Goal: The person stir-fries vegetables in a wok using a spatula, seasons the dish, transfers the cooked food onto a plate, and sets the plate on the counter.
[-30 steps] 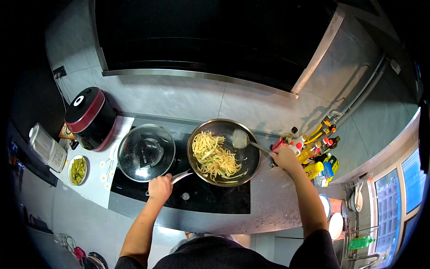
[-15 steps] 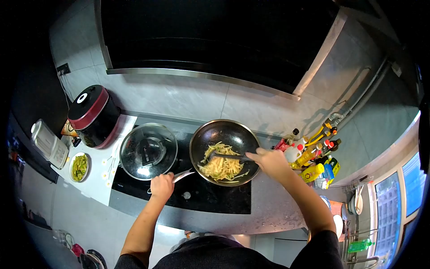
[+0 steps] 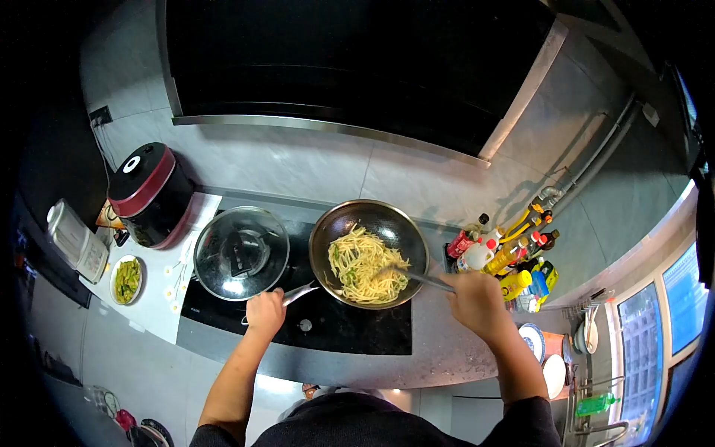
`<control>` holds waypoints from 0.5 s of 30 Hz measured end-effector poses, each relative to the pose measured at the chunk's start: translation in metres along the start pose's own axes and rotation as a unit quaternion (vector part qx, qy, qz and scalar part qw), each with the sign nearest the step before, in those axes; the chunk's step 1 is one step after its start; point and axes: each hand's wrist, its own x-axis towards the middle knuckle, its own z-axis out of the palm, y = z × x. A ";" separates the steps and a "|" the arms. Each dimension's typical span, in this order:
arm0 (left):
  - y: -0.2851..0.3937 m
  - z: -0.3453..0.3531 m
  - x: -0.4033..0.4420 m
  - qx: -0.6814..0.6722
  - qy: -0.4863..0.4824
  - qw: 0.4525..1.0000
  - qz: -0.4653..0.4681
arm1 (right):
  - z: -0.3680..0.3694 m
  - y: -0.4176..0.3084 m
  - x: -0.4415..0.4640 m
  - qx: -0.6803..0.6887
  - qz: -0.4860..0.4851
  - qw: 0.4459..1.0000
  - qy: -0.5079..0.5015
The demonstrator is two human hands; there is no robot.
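Note:
My left hand [image 3: 266, 311] is closed around the metal handle of the wok [image 3: 372, 214], which sits on the black cooktop [image 3: 350, 333]. Pale shredded food strips [image 3: 361, 257], perhaps potato, with a few green bits lie heaped in the wok. In my right hand [image 3: 477, 302], to the wok's right, is the handle of a dark spatula [image 3: 426, 279]. Its blade reaches into the right side of the strips and is partly hidden or blurred. A second pan under a glass lid [image 3: 257, 227] stands left of the wok, just beyond my left hand.
Sauce bottles [image 3: 506, 257] crowd the counter at the right. Plates [image 3: 554, 375] lie nearer the sink side. At the left are a red-and-black rice cooker [image 3: 153, 197], a dish of green food [image 3: 127, 280] and a white appliance [image 3: 77, 242]. The range hood [image 3: 335, 128] overhangs the cooktop.
My right hand has moved right and slightly down, drawing the spatula toward the wok's right side. The strips have shifted and spread upward in the wok. My left hand keeps its hold.

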 end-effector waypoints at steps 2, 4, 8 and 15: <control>-0.001 0.003 0.000 0.001 -0.001 1.000 0.001 | -0.001 -0.006 -0.003 -0.005 -0.004 1.000 0.008; 0.001 0.000 -0.003 0.002 0.016 1.000 0.008 | 0.038 -0.014 0.013 -0.013 0.001 1.000 0.001; -0.006 0.008 -0.003 0.005 0.046 0.998 0.036 | 0.065 -0.012 0.035 0.015 0.079 0.996 0.039; -0.001 0.000 0.001 0.001 -0.001 1.000 0.011 | 0.024 -0.003 0.018 -0.028 0.059 0.997 -0.050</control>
